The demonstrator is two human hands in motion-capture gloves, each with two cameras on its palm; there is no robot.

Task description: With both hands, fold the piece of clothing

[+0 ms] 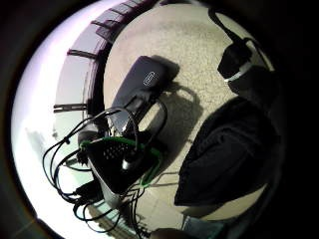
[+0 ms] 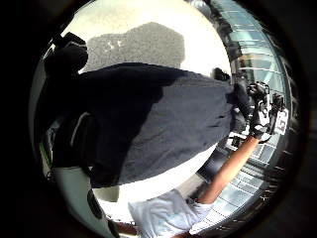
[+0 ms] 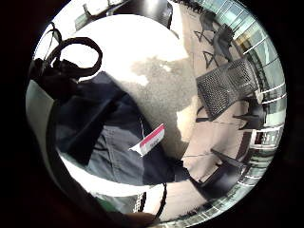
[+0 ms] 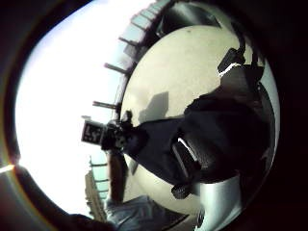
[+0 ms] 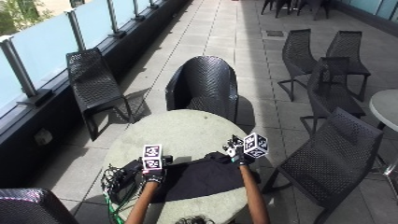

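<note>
A dark piece of clothing (image 5: 199, 179) lies spread on the near part of the round pale table (image 5: 180, 135), between my two hands. My left hand (image 5: 153, 176) grips its left corner, and the cloth (image 2: 163, 119) stretches away from that palm. At the right corner my right hand (image 5: 239, 157) pinches the edge and lifts it slightly off the table; this hand (image 2: 260, 116) also shows in the left thumb side view. A sewn-in label (image 3: 149, 139) sticks out of the cloth (image 3: 114, 152). The left hand (image 4: 115, 137) shows holding the far corner in the right thumb side view.
A black box with tangled cables (image 5: 121, 179) sits at the table's left edge, next to my left hand, and shows close up (image 1: 134, 89). Black mesh chairs stand around: one behind the table (image 5: 205, 86), one at the left (image 5: 93, 88), one at the right (image 5: 330, 158). A glass railing (image 5: 37, 46) runs along the left.
</note>
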